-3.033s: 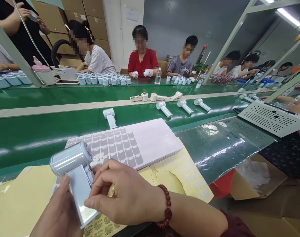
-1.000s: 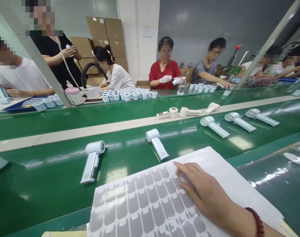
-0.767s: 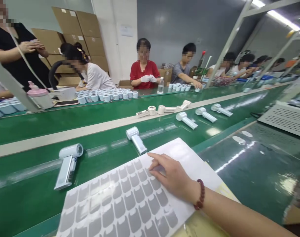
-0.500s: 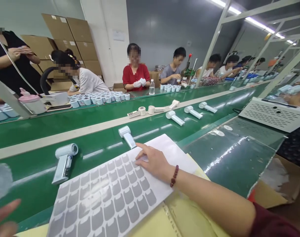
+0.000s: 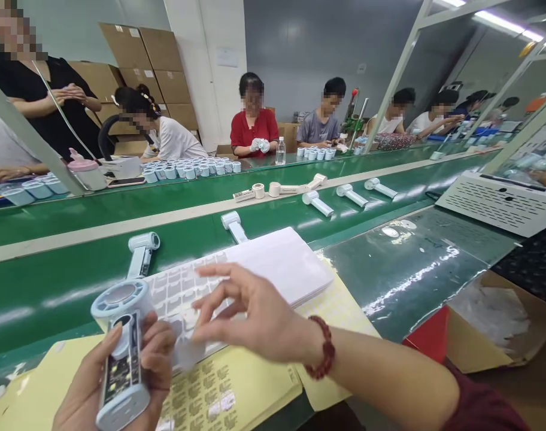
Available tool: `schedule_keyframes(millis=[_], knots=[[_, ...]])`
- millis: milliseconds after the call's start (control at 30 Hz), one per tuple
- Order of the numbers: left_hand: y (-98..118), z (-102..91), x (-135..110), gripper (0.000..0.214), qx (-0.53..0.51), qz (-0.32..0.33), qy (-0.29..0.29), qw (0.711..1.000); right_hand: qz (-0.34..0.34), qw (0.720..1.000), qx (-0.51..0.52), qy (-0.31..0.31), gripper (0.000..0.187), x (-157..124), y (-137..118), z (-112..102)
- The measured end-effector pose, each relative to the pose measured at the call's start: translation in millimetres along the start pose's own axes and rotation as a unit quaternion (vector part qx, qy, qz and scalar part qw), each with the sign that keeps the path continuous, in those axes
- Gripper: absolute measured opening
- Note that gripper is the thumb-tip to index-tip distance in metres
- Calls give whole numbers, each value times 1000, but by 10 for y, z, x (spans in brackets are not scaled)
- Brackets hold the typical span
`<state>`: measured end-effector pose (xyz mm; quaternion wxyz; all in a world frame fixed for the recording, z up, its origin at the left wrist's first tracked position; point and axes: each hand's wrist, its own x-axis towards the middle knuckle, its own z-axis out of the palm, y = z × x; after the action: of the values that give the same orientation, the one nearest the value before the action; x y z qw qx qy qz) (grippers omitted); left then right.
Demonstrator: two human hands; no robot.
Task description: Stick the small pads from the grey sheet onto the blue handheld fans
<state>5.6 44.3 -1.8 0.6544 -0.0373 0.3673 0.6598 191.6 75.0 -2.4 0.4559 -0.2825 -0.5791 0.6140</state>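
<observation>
My left hand [image 5: 97, 383] is wrapped round a pale blue handheld fan [image 5: 120, 353], held upright with its handle panel facing me. My right hand [image 5: 250, 314] hovers just right of the fan, fingers partly spread, with a clear film sticker [image 5: 187, 350] pinched near the fingertips beside the fan's handle. A white sheet of grey stickers [image 5: 237, 272] lies behind both hands at the belt's near edge. Yellow backing sheets [image 5: 237, 389] lie under my hands.
A green conveyor belt [image 5: 52, 281] carries more fans [image 5: 140, 251] [image 5: 318, 203]. Several people sit along the far side with rows of small blue cups [image 5: 187, 170]. A white perforated box [image 5: 497, 203] stands at right, a cardboard box [image 5: 501, 323] below it.
My left hand has brought a fan up into view in front of me. My right hand has lifted off the sticker sheet with a clear sticker and moved toward the fan.
</observation>
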Motion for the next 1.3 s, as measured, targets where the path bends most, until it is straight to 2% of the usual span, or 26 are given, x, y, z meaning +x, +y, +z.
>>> schedule_keyframes(millis=[100, 200, 400, 800, 967, 1100, 1300], knots=[[-100, 77, -85, 27, 11, 8, 75, 997, 23, 998, 62, 17, 70, -232, 7, 325], [-177, 160, -180, 28, 28, 10, 130, 991, 12, 994, 102, 41, 71, -310, 103, 474], [-212, 217, -275, 24, 54, 18, 118, 991, 30, 996, 65, 59, 75, -303, 118, 536], [-192, 150, -272, 19, 21, 22, 74, 997, 41, 997, 36, 57, 70, -268, 113, 575], [-185, 167, -263, 19, 27, 33, 101, 994, 38, 997, 30, 60, 68, -252, 106, 569], [-181, 180, -264, 23, 32, 27, 84, 996, 42, 997, 23, 57, 67, -249, 94, 562], [-197, 207, -271, 24, 18, 20, 90, 996, 50, 997, 25, 49, 67, -245, 86, 552]])
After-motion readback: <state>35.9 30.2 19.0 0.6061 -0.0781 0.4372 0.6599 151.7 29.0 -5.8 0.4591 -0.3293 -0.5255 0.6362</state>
